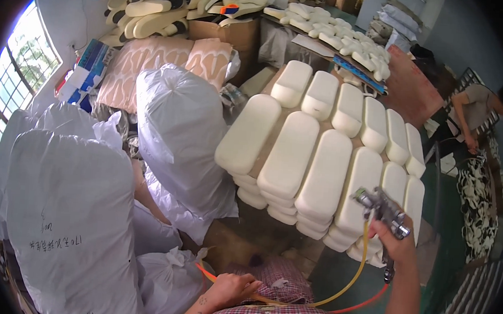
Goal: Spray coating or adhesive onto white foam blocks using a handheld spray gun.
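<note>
My right hand (396,240) is wrapped round a metal spray gun (384,213), holding it over the front right of the stacked cream foam blocks (323,173). A yellow hose (363,252) and a red-orange hose (364,302) run from the gun back toward my lap. Low in the middle, my left hand (227,290) is closed round the hoses, whose orange part shows beyond it. The rounded blocks stand in two rows, the nearer ones piled several high. Spray from the nozzle cannot be made out.
Full white sacks (73,208) crowd the left, and a tied white bag (177,128) leans beside the foam stack. Cream and black foam pieces (157,10) are heaped at the back. On the right a co-worker (476,108) bends over a rack of small pale pieces (479,196).
</note>
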A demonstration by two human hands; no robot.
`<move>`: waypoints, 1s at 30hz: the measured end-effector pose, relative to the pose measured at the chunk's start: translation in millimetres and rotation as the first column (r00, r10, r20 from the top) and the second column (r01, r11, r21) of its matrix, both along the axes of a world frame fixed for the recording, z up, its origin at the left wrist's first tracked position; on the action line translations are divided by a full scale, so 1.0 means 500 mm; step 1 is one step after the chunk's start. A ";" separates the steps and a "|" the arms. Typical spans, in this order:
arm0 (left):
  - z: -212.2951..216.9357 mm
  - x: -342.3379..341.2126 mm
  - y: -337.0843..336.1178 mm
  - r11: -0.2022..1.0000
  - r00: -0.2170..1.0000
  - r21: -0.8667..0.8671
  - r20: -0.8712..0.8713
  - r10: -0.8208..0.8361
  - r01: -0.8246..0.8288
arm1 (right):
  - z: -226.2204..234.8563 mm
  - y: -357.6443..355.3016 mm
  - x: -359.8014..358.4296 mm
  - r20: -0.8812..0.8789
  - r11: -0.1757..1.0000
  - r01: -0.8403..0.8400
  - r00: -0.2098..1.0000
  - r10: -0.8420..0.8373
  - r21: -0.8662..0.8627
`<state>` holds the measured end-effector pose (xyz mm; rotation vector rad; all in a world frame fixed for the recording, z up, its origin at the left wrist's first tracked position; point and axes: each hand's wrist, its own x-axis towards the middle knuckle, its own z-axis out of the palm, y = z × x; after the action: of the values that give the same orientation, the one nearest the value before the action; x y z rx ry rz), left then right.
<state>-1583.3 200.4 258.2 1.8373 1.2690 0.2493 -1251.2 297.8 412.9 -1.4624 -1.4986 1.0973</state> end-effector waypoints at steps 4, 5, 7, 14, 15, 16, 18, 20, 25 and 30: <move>0.004 0.018 -0.020 0.998 0.997 -0.016 -0.050 -0.054 0.053 | 0.000 -0.049 0.056 0.019 0.995 0.079 0.997 -0.081 0.065; -0.002 0.021 -0.027 0.998 0.997 -0.014 -0.049 -0.061 0.060 | 0.003 -0.063 0.060 0.010 0.999 0.039 0.999 -0.039 0.029; -0.017 0.030 -0.045 0.980 0.988 0.127 0.005 -0.157 0.155 | 0.002 -0.075 0.055 -0.049 1.000 0.017 0.999 -0.018 -0.004; -0.031 0.057 -0.147 0.953 0.968 0.183 -0.101 -0.228 0.243 | -0.010 -0.118 0.086 -0.054 0.979 0.142 0.989 -0.135 0.147; -0.030 0.060 -0.165 0.956 0.965 0.151 -0.108 -0.238 0.253 | -0.004 -0.138 0.075 -0.093 0.985 0.096 0.992 -0.083 0.141; -0.029 0.064 -0.183 0.958 0.962 0.119 -0.116 -0.248 0.262 | -0.018 -0.144 0.084 -0.116 0.987 0.075 0.992 -0.059 0.143; -0.030 0.078 -0.216 0.959 0.968 0.137 -0.080 -0.239 0.249 | -0.028 -0.139 0.104 -0.110 0.978 0.129 0.988 -0.112 0.161; -0.032 0.092 -0.248 0.958 0.971 0.155 -0.044 -0.236 0.240 | -0.022 -0.153 0.113 -0.051 0.963 0.184 0.983 -0.177 0.199; -0.048 0.114 -0.328 0.991 0.991 0.046 -0.058 -0.120 0.123 | -0.021 -0.247 0.102 -0.115 0.996 -0.059 0.991 0.066 0.063; -0.017 0.154 -0.352 0.985 0.989 0.092 -0.029 -0.142 0.144 | -0.022 -0.240 0.169 -0.065 0.957 0.199 0.980 -0.189 0.210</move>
<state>-1506.3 24.2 249.7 2.0072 1.1515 0.2137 -1166.9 178.0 402.1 -1.3910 -1.3638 0.8176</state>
